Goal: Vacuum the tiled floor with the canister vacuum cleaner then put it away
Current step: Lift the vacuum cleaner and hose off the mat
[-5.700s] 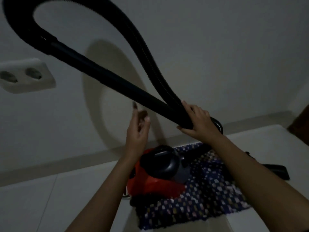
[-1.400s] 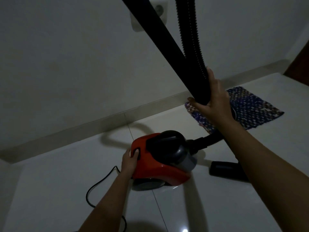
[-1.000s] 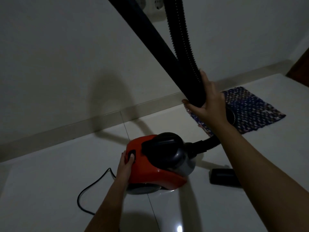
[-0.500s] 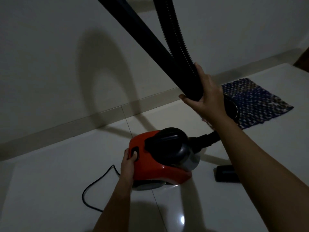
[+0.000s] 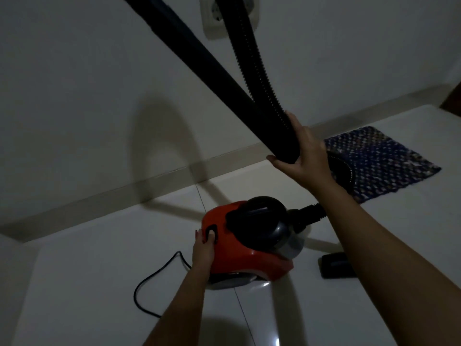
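Observation:
The red canister vacuum [image 5: 252, 255] with a black top stands on the white tiled floor [image 5: 87, 283]. My left hand [image 5: 203, 248] rests against its rear, thumb pressing the black button there. My right hand [image 5: 300, 153] grips the end of the rigid black tube [image 5: 199, 58] together with the ribbed hose [image 5: 252, 61], held up above the canister. The hose loops out of view at the top and joins the canister's front behind my right forearm. A black power cord [image 5: 154, 278] curls on the floor left of the canister.
A loose black nozzle [image 5: 334, 265] lies on the floor right of the canister. A blue patterned mat [image 5: 381, 161] lies by the wall at the right. A double wall socket [image 5: 212, 18] sits high on the wall. A dark brown edge [image 5: 455, 98] shows far right.
Since the oldest frame the canister has left the mat for bare tile, and my left hand has gone from mid-air to its rear button. Over the last second both hands hold still.

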### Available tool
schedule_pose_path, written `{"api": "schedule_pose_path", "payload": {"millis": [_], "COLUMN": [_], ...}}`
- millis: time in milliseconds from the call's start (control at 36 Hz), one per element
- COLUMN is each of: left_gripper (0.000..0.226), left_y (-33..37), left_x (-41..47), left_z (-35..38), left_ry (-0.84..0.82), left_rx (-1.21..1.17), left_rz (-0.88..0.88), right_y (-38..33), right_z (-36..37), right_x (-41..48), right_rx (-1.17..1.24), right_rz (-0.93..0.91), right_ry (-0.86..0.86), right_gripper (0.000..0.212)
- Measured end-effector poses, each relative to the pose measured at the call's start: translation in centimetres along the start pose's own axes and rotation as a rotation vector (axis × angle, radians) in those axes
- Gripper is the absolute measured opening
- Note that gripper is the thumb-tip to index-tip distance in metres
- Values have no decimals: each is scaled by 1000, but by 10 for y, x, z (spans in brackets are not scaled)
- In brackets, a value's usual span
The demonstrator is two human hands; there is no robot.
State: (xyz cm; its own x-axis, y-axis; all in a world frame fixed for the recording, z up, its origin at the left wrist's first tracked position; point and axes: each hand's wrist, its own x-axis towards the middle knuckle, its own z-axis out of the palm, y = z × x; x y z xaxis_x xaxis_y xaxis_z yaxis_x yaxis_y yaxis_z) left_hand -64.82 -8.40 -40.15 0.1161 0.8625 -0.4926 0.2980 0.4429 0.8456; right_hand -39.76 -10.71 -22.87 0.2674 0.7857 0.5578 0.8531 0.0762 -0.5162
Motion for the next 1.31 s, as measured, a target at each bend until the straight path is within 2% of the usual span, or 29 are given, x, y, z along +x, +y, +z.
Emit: {"api": "schedule_pose_path", "payload": {"millis": [83, 139, 194, 306, 361, 417, 500, 583, 694, 833, 917, 1000, 1139, 1306], "left_gripper": [47, 40, 36, 44, 44, 43, 41, 36, 41, 46, 45, 40, 30, 28], "left_y": [33, 67, 106, 183, 219, 248, 276, 288, 297, 313, 319, 318, 325, 322], "left_x": [-30, -55, -82, -121, -131, -131, -124, -120, -126, -140, -146, -159, -176, -174], "left_z": [-7, -12, -18, -27, -32, -38, -49, -54, -48, -44, -43, -45, -42, -36], "left_ry": [115, 222, 245, 207, 147, 98, 56, -6, -55, -133, -164, -198, -280, -293], "left_rx": [-4, -28, 39, 327, 525, 793, 1183, 1426, 1646, 1853, 1910, 1860, 1745, 1690], "left_rz": [124, 400, 752, 1490, 1693, 1771, 1758, 1759, 1728, 1564, 1513, 1545, 1412, 1232], "right_y": [-5, -8, -10, -14, -17, -19, -21, -19, -14, -18, -21, -28, -36, -39], "right_z": [1, 2, 2, 3, 2, -1, -6, -11, -15, -20, -26, -37, -50, -33], "right_x": [-2, -4, -5, -10, -12, -13, -15, -17, -21, -27, -30, -40, -49, -61], "right_rx": [-10, -29, -48, -67, -54, -52, -39, -30, -27, -31, -39, -79, -88, 8], "right_rz": [-5, -16, -21, -26, -42, -65, -91, -104, -105, -110, -136, -140, -170, -93], "right_ry": [-24, -48, -90, -132, -142, -138, -136, -150, -155, -156, -163, -129, -69, -13], "right_gripper": [91, 90, 90, 90, 89, 88, 87, 86, 87, 87, 86, 88, 90, 68]}}
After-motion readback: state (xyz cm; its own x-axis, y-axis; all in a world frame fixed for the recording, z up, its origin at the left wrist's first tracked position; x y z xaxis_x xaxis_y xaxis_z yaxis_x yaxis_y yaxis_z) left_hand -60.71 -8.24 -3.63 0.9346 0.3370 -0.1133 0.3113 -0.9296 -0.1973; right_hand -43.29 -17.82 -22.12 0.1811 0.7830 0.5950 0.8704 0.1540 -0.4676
